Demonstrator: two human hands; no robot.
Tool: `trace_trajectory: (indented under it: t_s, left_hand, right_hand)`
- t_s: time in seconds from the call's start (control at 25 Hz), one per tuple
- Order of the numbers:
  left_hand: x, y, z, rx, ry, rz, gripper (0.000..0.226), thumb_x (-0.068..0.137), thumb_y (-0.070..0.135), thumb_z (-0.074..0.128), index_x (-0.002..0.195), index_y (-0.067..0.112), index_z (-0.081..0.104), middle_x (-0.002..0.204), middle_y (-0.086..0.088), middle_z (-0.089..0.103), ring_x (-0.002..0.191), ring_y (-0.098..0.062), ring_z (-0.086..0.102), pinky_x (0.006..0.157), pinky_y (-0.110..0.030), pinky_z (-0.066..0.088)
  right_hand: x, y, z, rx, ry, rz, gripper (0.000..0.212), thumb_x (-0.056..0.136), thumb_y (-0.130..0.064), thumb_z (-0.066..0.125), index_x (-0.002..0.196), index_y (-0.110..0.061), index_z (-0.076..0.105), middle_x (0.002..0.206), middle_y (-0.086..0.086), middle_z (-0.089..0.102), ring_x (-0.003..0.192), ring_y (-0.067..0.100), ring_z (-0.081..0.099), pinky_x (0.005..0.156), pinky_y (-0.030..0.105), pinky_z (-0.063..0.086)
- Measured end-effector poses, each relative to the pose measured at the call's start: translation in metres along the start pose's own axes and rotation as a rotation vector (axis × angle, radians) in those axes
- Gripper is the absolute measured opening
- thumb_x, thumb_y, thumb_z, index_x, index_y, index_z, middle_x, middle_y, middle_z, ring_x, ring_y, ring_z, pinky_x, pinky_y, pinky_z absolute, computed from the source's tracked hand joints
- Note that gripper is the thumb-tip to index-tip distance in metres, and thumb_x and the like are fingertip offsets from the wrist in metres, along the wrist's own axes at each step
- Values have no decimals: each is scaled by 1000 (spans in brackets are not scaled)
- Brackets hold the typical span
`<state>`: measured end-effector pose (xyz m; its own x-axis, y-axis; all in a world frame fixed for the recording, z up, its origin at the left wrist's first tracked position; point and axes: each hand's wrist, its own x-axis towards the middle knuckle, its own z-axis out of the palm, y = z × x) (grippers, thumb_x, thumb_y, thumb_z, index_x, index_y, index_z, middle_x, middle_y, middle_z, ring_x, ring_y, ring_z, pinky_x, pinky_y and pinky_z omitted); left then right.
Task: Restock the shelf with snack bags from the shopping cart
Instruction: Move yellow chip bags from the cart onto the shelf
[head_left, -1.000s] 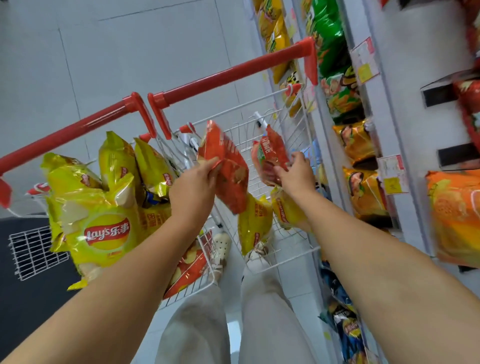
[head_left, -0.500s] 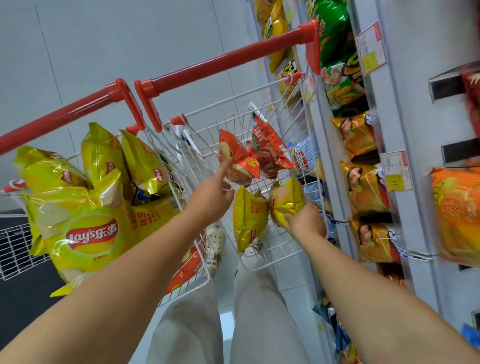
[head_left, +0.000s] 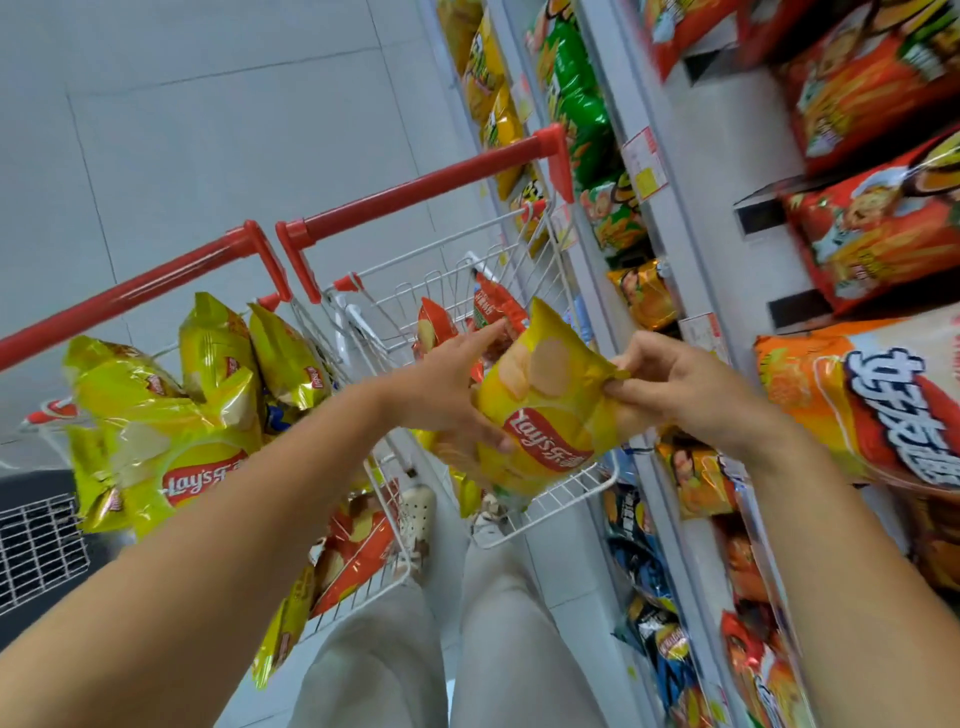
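Right now a yellow chip bag (head_left: 540, 410) is hanging in the air above the wire basket of the shopping cart (head_left: 561, 503), held between both hands. The left hand (head_left: 447, 395) is gripping the bag's left edge, thumb underneath and forefinger stretching out along the top. The right hand (head_left: 691, 384) is pinching the bag's right corner between thumb and fingertips. Red bags (head_left: 493, 306) are leaning inside the cart just behind. A second cart (head_left: 130, 288) is standing to the left, carrying a heap of yellow bags (head_left: 171, 415). The shelf (head_left: 696, 208) is running along the right, displaying green, orange and red snack bags.
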<state>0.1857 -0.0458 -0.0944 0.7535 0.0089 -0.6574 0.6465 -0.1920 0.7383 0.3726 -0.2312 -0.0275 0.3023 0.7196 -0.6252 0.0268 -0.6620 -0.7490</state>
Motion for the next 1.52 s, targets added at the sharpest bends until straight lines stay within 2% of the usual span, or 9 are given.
trace_trajectory:
  t_s: [0.12,0.28,0.4,0.48,0.56,0.76,1.0,1.24,1.52]
  left_hand:
    - [-30,1,-16,-224,-62,15,100,68,28,89,145,37,25,126,11,64,113,-12,65,93,-35,56]
    - [-63,-35,-21,-432,288,-47,57,73,29,85,122,34,56,106,12,74,98,-6,70,89,-32,57]
    - [-69,-59,-20,-547,604,-110,55,70,39,84,119,32,60,104,11,74,93,-5,70,82,-26,54]
    - [-69,-66,-18,-598,666,-126,58,68,42,84,120,31,60,104,10,74,93,-8,71,80,-27,54]
    - [-68,-72,-16,-638,663,-123,65,66,48,85,123,30,60,108,7,74,97,-12,71,86,-35,56]
    - [-75,-73,-18,-718,696,-84,66,67,43,83,126,27,58,112,3,73,101,-17,71,89,-41,55]
    - [-95,-35,-22,-779,601,29,59,73,35,76,128,22,58,112,0,74,101,-20,71,81,-34,57]
    - [-131,58,-38,-746,338,233,89,47,47,93,124,16,62,116,-12,71,105,-33,69,88,-45,55]
    - [-205,232,-43,-620,61,517,103,21,43,99,114,12,66,106,-15,74,87,-27,74,65,-34,61]
  right_hand:
    - [22,-17,22,265,-38,-60,19,86,-8,64,73,-17,53,70,-3,63,66,8,60,60,19,49]
    - [83,33,82,661,148,198,28,97,-45,44,94,-21,59,82,-3,68,78,15,65,73,34,54]
    - [98,104,154,225,157,533,51,92,-55,51,127,-19,50,117,2,55,110,25,55,88,37,40]
    - [93,139,200,101,152,594,97,80,-53,69,151,-16,16,147,8,32,137,31,32,108,43,33]
    - [91,155,230,32,213,610,117,75,-51,75,153,-17,-4,156,18,9,145,34,14,116,47,22]
    - [101,174,218,-17,335,707,90,79,-19,75,149,-13,18,144,25,34,129,40,41,102,42,38]
    - [34,122,127,146,384,483,49,84,-4,69,128,-11,49,117,10,60,98,25,56,76,31,48]
    - [-122,-22,40,210,565,3,44,85,-7,70,125,-19,58,106,-1,71,96,22,68,82,37,55]
    - [-325,-144,-9,609,863,-369,41,74,-7,73,113,-17,64,91,4,75,66,18,69,61,36,57]
